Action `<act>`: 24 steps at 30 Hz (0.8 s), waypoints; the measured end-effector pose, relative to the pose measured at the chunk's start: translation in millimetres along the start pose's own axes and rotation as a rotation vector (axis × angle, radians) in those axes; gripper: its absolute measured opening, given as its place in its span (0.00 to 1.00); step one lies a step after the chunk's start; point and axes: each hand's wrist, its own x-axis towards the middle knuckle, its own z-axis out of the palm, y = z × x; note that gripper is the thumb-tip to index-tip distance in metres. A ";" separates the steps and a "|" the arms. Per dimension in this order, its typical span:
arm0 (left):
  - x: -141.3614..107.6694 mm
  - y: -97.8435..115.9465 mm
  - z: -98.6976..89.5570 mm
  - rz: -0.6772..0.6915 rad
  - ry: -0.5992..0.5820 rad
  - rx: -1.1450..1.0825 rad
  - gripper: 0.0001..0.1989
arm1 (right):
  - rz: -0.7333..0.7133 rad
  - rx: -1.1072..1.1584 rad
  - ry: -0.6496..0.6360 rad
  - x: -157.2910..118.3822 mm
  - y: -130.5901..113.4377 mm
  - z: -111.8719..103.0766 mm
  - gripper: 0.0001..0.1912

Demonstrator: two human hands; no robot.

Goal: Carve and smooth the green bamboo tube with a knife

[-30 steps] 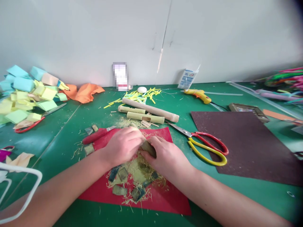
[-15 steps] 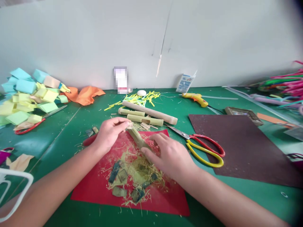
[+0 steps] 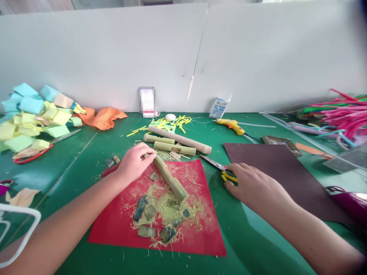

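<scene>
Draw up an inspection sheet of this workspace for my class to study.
Surface: green tabletop, partly covered by a red sheet and a dark brown sheet.
Job's things: a bamboo tube slants over the red sheet; red-and-yellow scissors lie to its right.
Clutter: shavings and dark pieces on the red sheet; folded paper blocks at left; a pink bundle at far right.
Grips: left grip holds the bamboo tube's far end; right grip is at the scissors' handles, whether closed on them cannot be told.
Cables: a dark cable runs from the yellow glue gun; its far end is not visible.
Surroundings: pale upright panel behind the tabletop; no other people seen.
</scene>
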 end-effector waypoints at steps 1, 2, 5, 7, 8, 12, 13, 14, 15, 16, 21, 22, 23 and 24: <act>0.3 -0.2 0.0 0.013 0.021 -0.006 0.08 | 0.009 0.010 -0.012 -2.2 2.3 2.9 0.20; 0.6 0.2 -0.4 0.023 0.038 -0.011 0.08 | 0.019 0.027 -0.020 -3.9 4.1 4.9 0.22; 2.2 5.0 -3.6 0.041 0.069 -0.028 0.08 | 0.061 0.087 0.021 -5.7 10.2 8.0 0.23; 3.9 9.5 -6.0 0.051 0.090 -0.040 0.08 | 0.091 0.076 0.088 -4.2 17.0 10.9 0.23; 5.2 11.7 -6.9 0.059 0.103 -0.046 0.08 | 0.072 0.045 0.116 -2.8 20.8 13.0 0.24; 13.1 18.7 -7.0 0.088 0.115 -0.057 0.07 | -0.023 0.095 0.031 6.7 32.4 21.8 0.25; 16.0 20.4 -6.0 0.091 0.108 -0.057 0.07 | -0.037 0.093 0.036 9.3 33.4 22.7 0.25; 19.2 22.3 -4.6 0.094 0.102 -0.056 0.07 | -0.044 0.090 0.042 11.7 33.6 22.9 0.25; 23.1 24.6 -2.8 0.097 0.098 -0.055 0.07 | -0.051 0.089 0.044 13.6 33.4 22.3 0.25; 27.5 27.3 -0.6 0.103 0.097 -0.054 0.07 | -0.046 0.097 0.040 14.8 33.0 21.1 0.26; 59.7 45.5 20.5 0.150 0.107 -0.075 0.07 | -0.001 0.232 0.052 5.3 36.8 10.3 0.32; 67.5 49.6 27.2 0.155 0.105 -0.086 0.07 | -0.018 0.267 0.061 0.5 39.4 8.2 0.30; 75.4 53.6 34.7 0.157 0.098 -0.096 0.07 | -0.015 0.372 0.088 -4.8 42.6 6.3 0.30; 83.3 57.6 43.0 0.153 0.080 -0.096 0.07 | 0.010 0.488 0.111 -10.7 46.3 4.6 0.29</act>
